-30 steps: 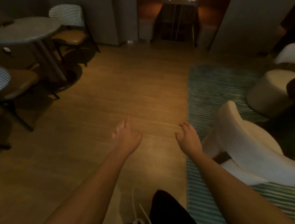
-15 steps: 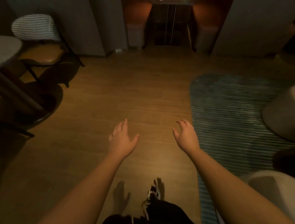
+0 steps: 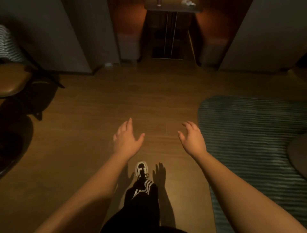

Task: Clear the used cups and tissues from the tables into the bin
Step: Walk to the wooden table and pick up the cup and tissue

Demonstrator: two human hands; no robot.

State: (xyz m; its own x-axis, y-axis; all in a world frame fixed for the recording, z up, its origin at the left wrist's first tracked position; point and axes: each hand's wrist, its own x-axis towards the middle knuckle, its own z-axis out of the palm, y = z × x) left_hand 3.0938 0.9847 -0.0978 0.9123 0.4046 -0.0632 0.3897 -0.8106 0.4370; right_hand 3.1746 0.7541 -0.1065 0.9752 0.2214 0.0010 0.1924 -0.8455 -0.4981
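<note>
Black trouser leg (image 3: 141, 204) and a white shoe (image 3: 141, 168) step at bottom centre on the wooden floor (image 3: 93, 116). Above them the left hand (image 3: 127, 141) and right hand (image 3: 193, 141) hover empty, fingers relaxed and spread. Right lies a teal rug (image 3: 245, 129). At top centre, a desk (image 3: 172, 8) carries a crumpled tissue (image 3: 187, 2).

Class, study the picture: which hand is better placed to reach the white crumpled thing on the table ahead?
Probably the right hand: empty and open like the left hand, but the white crumpled thing lies right of centre on the table.
</note>
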